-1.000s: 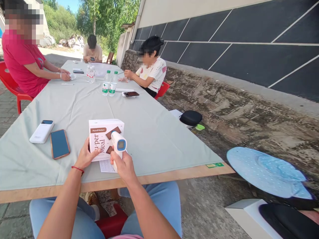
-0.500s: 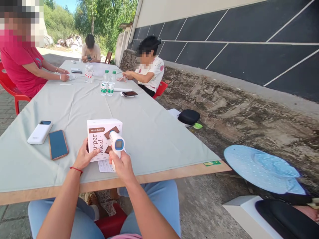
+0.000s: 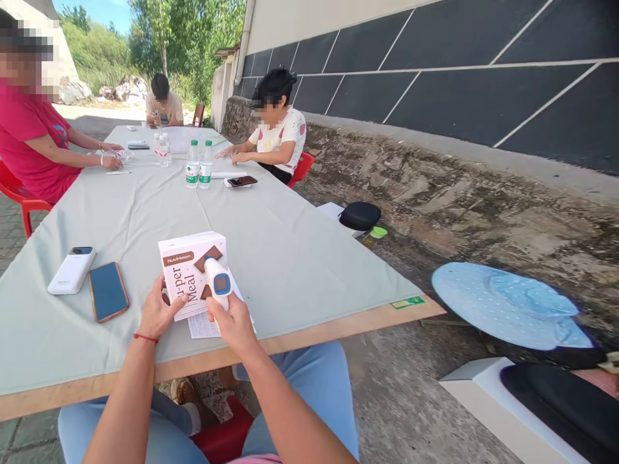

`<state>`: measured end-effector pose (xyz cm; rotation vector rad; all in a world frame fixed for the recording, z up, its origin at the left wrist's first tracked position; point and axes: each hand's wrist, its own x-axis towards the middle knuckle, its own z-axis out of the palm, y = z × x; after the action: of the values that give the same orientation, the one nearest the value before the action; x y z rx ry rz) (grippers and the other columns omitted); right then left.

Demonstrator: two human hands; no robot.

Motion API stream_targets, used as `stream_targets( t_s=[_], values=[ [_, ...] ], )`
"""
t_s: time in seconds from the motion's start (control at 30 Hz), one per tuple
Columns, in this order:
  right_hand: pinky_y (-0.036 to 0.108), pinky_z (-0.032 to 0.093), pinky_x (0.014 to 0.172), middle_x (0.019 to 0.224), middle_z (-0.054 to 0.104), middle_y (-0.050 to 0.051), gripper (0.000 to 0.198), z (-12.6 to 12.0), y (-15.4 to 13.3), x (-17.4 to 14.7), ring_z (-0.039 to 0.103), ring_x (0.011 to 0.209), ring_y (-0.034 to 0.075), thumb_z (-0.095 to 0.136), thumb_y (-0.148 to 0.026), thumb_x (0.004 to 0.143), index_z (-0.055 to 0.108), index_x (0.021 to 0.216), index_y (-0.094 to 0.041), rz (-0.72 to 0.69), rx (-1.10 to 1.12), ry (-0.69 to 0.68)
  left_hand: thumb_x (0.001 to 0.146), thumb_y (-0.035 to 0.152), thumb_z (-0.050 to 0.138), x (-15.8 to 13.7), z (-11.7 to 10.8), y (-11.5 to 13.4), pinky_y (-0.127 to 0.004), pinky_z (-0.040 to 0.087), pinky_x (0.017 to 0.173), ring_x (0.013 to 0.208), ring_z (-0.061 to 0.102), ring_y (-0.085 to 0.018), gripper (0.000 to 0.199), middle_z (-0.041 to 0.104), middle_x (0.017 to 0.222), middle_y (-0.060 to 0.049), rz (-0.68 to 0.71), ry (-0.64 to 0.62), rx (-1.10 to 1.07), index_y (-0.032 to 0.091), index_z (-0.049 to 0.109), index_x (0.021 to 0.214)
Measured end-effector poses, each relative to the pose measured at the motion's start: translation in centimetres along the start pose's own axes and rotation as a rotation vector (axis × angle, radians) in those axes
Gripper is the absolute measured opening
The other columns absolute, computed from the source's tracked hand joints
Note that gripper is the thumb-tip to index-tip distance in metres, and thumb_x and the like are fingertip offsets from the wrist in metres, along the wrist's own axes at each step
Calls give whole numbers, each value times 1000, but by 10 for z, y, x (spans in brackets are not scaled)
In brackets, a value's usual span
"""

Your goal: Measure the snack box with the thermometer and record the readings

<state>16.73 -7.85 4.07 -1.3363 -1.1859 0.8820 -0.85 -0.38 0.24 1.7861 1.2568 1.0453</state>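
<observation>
Near the table's front edge, my left hand (image 3: 159,308) grips the lower left side of a white and brown NutriMotion box (image 3: 178,274), which stands upright facing me. My right hand (image 3: 235,322) is wrapped round the handle of a white and blue infrared thermometer (image 3: 221,283). Its nose points at the box front, overlapping the brown pictures; whether it touches the box I cannot tell. The small screen faces me and looks grey. Under the box and my right hand lies a printed paper sheet (image 3: 202,327), partly covered.
Left of the box lie a phone (image 3: 109,292) and a white power bank (image 3: 71,270). Two green-capped water bottles (image 3: 198,165) stand farther back, with another phone (image 3: 242,182) beside them. Three people sit around the cloth-covered table (image 3: 300,258). A light blue hat (image 3: 507,303) is at the right.
The view has shifted slightly, so most things appear farther left. Both hands keep their holds on the box and thermometer. The thermometer's screen, bluish before, now looks grey.
</observation>
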Motion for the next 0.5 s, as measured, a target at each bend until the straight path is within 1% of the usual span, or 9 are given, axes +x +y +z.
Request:
stream_targets(
  t_s=[0.13, 0.23, 0.3, 0.4, 0.47, 0.5],
  values=[
    [27, 42, 54, 53, 53, -3, 22, 0, -1, 1, 51, 52, 15, 51, -42, 79, 51, 68, -22, 27, 57, -32, 73, 52, 71, 2, 1, 0, -42, 53, 80, 99, 65, -29, 61, 66, 115, -11, -23, 22, -76, 19, 51, 121],
    [26, 42, 55, 54, 53, -3, 23, -5, -2, 3, 52, 54, 15, 52, -43, 77, 51, 68, -22, 49, 115, -7, 72, 53, 72, 5, 1, -1, -42, 53, 80, 95, 66, -28, 63, 65, 115, -12, -41, 103, -87, 18, 50, 120],
    [26, 42, 55, 56, 53, -2, 24, -14, -3, 4, 52, 55, 15, 53, -45, 76, 51, 69, -22, 51, 122, 65, 70, 52, 73, 8, 0, -1, -41, 54, 78, 93, 65, -26, 65, 62, 116, -13, -63, 235, -81, 18, 48, 120],
    [26, 41, 55, 59, 54, -2, 28, -37, -4, 3, 50, 56, 14, 54, -48, 76, 51, 70, -21, 43, 91, 166, 67, 49, 76, 13, -4, 0, -41, 55, 78, 92, 63, -25, 68, 58, 117, -13, -105, 511, -43, 17, 47, 119],
    [27, 40, 56, 61, 56, -1, 31, -54, -4, -1, 51, 57, 14, 52, -50, 78, 52, 71, -21, 43, 78, 179, 64, 45, 78, 16, -8, -1, -44, 54, 83, 93, 62, -24, 70, 56, 113, -11, -143, 659, 17, 18, 46, 119],
    [27, 40, 57, 61, 57, -1, 32, -61, -5, -4, 51, 58, 15, 52, -51, 80, 52, 71, -21, 44, 73, 177, 62, 44, 79, 17, -10, -2, -46, 52, 86, 94, 60, -24, 71, 55, 111, -9, -152, 703, 56, 18, 45, 119]
  ],
)
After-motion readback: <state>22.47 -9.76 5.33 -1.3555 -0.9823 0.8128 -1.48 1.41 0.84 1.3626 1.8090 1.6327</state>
